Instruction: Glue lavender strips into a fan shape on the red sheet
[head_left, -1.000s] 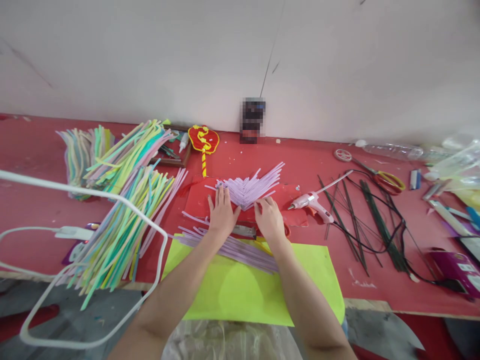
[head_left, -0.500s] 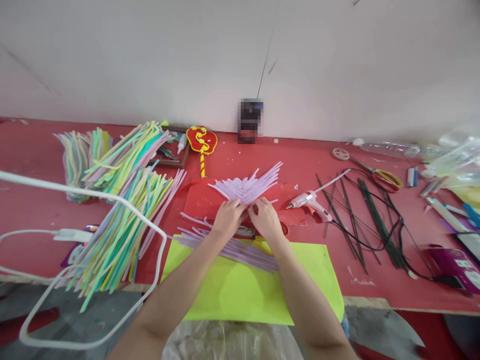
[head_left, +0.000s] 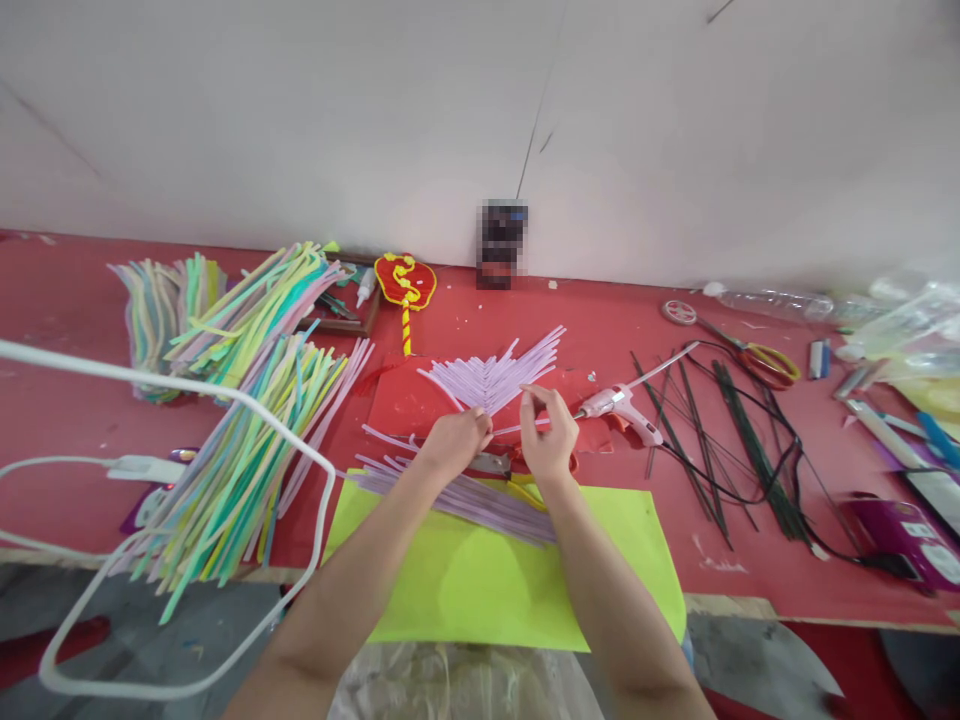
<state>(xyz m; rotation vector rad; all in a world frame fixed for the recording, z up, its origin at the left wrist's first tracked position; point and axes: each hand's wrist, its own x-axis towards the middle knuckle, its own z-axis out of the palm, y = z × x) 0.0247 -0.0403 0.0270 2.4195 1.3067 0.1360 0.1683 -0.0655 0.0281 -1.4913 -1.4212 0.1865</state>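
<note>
Left grip (head_left: pixel 459 442): seemingly 1 lilac stem (head_left: pixel 511 430) | 1 lilac chevron (head_left: pixel 487 380)

bare red tabletop (head_left: pixel 600 320) leaves passage right of and above centre; a lilac strip fan (head_left: pixel 465 377) fills centre, a pink glue gun (head_left: pixel 616 402) blocks centre right.

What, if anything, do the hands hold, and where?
The left hand apparently pinches the lilac piece at its lower tip; whether the right hand holds anything cannot be told.
</note>
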